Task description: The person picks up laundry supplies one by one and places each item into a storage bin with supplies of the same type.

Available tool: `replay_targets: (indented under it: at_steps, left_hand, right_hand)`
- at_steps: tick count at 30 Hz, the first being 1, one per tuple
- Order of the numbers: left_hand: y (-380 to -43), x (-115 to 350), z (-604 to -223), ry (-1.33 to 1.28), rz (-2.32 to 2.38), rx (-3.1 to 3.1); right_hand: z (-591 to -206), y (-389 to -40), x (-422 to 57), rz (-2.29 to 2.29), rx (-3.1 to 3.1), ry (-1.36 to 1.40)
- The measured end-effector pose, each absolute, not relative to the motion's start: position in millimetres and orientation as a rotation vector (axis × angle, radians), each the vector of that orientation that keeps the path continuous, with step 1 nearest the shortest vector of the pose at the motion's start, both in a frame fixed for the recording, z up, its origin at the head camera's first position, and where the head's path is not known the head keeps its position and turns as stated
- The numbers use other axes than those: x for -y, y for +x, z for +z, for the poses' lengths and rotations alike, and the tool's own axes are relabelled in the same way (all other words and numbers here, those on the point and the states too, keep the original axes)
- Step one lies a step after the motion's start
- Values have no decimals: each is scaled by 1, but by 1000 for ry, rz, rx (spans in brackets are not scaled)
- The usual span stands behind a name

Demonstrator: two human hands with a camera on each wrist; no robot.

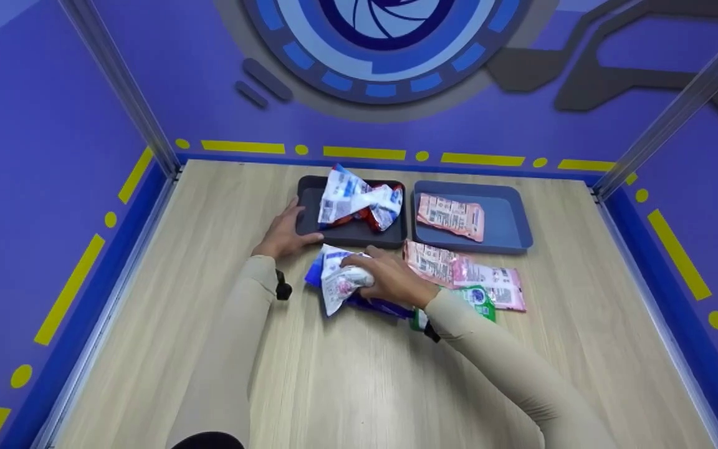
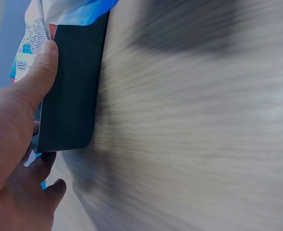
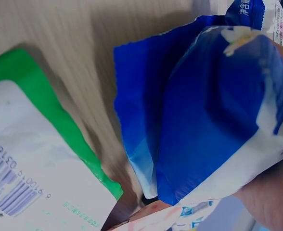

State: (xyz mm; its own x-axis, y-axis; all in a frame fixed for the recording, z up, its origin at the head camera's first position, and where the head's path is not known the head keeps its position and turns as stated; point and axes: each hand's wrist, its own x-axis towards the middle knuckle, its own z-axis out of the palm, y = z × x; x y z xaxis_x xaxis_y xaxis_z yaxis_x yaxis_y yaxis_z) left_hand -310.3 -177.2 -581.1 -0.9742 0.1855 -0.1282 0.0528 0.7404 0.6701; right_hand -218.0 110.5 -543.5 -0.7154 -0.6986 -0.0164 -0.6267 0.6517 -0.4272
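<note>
My left hand [image 1: 282, 234] holds the left near corner of a dark grey tray [image 1: 359, 240], the thumb along its near wall and the fingers at its left end. Crumpled blue, white and red packets [image 1: 349, 198] lie in that tray. Just in front of it, my right hand [image 1: 393, 279] grips a crumpled blue-and-white packet [image 3: 209, 115] at its middle. The packet is pinched in, so its ends flare out. A green-and-white packet [image 3: 50, 144] with a barcode lies beside it, partly under the right wrist in the head view.
A blue-grey tray [image 1: 508, 218] stands right of the dark one, with a pink packet [image 1: 450, 216] inside. Two more pink packets, one printed with text [image 1: 429, 262] and one paler [image 1: 496, 284], lie before it. Blue panels [image 1: 209, 112] wall the wooden table [image 1: 334, 386].
</note>
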Motion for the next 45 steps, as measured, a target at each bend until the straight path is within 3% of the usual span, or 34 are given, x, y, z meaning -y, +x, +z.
replay_targets:
  at_steps: [45]
  left_hand:
    - [-309,175,-580,133,1046,-2731]
  right_hand:
    - [-514,-217,-128,-599,-2754,-1131]
